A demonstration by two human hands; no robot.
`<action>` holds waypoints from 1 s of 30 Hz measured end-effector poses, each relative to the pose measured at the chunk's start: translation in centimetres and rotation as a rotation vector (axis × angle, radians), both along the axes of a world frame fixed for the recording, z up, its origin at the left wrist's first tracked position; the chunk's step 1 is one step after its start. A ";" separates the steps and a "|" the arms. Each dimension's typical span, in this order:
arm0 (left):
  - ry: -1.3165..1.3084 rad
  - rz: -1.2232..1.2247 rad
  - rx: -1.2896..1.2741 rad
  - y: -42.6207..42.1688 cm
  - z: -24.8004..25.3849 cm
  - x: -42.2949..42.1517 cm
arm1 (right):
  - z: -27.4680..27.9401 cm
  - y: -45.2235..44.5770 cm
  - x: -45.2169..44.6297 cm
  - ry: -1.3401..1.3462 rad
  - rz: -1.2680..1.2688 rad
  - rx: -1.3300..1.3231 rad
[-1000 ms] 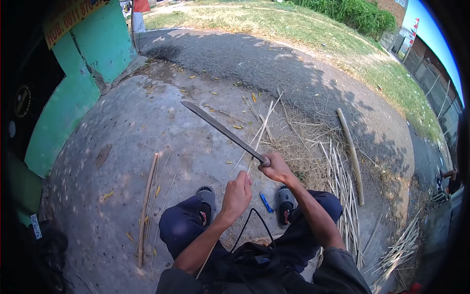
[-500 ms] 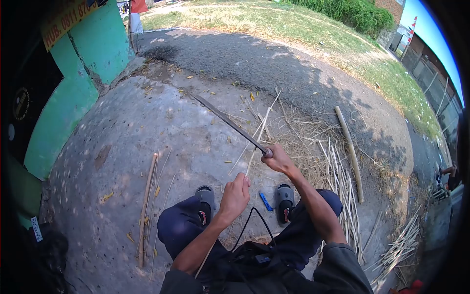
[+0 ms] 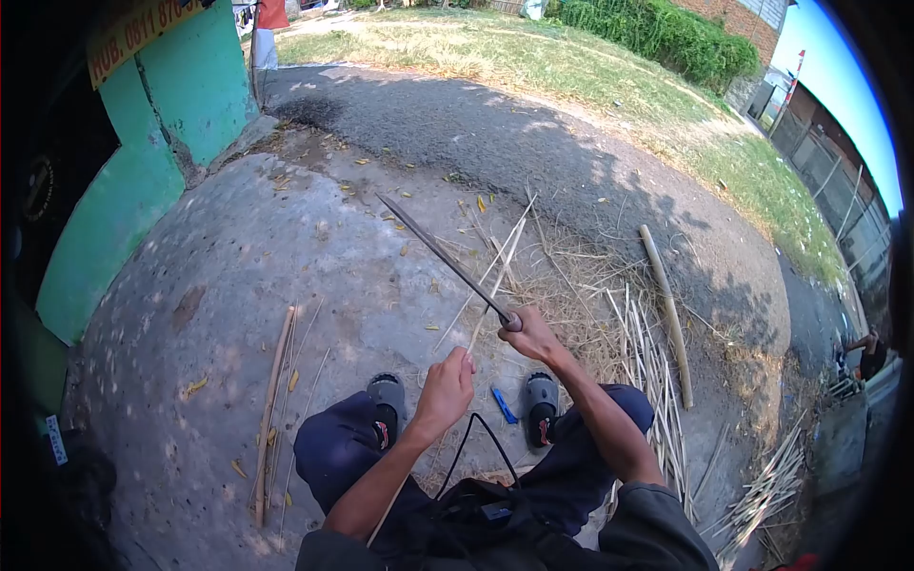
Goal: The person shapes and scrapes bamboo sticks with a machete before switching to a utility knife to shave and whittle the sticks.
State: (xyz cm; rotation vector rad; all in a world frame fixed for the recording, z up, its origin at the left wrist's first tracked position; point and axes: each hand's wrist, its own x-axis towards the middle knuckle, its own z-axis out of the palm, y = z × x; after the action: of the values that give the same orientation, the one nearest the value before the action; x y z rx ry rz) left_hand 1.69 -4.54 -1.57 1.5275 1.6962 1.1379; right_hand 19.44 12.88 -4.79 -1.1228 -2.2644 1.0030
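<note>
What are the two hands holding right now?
Left hand: closed on a thin strip.
Right hand: closed on the long blade's handle.

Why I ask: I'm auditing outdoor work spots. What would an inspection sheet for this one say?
Surface: rough concrete, stained in patches.
Job's things: machete, blade pointing up and away from the body; pale strip in hand; loose strips and a pole to the right.
Clutter: dry scraps, fallen leaves, a blue object between the feet.
Hands: left hand closed on the strip, right hand on the machete's handle; no gloves.
Cables: a black cord loops up between the knees.
Surroundings: green wall left, asphalt and grass ahead.
</note>
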 end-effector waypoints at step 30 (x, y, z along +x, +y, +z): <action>-0.388 0.031 -0.235 2.2 0.7 -3.4 | -1.3 1.3 4.6 1.155 -0.235 -1.571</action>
State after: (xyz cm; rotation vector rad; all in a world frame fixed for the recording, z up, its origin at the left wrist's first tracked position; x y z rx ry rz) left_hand -1.68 -2.35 -0.87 1.0613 1.5282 1.1198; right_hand 24.02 14.21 -6.14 -0.7181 -0.1866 2.4601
